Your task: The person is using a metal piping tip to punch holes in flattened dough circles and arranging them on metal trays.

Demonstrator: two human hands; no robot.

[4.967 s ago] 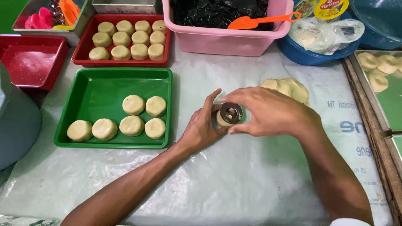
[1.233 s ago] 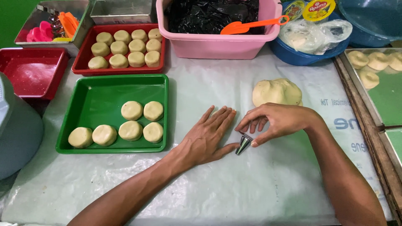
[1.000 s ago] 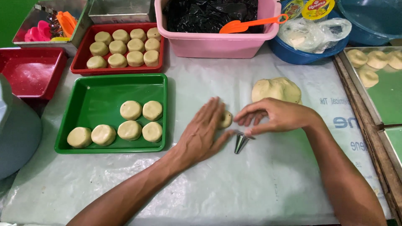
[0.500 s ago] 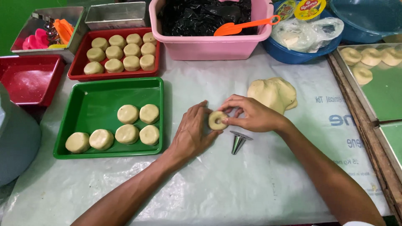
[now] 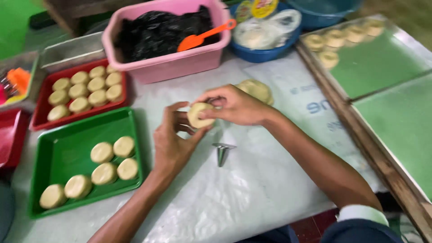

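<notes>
Pink tub (image 5: 180,63), blue bowl (image 5: 265,51)

The dough piece (image 5: 200,114) was pale tan. Left of it sat a green tray (image 5: 67,135) of tan rounds; behind that a red tray (image 5: 45,121). Beyond, a pink tub (image 5: 180,58) held black filling and an orange scoop (image 5: 202,38).

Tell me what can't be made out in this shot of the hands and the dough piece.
- Head view: the dough piece is partly covered by the right hand and left hand, so its underside is hidden.
- Dough lump: mostly behind the right hand.
- Red tray and the far trays of pieces: motion blur smears detail.
- Grey shape: cut off by the left edge.
</notes>
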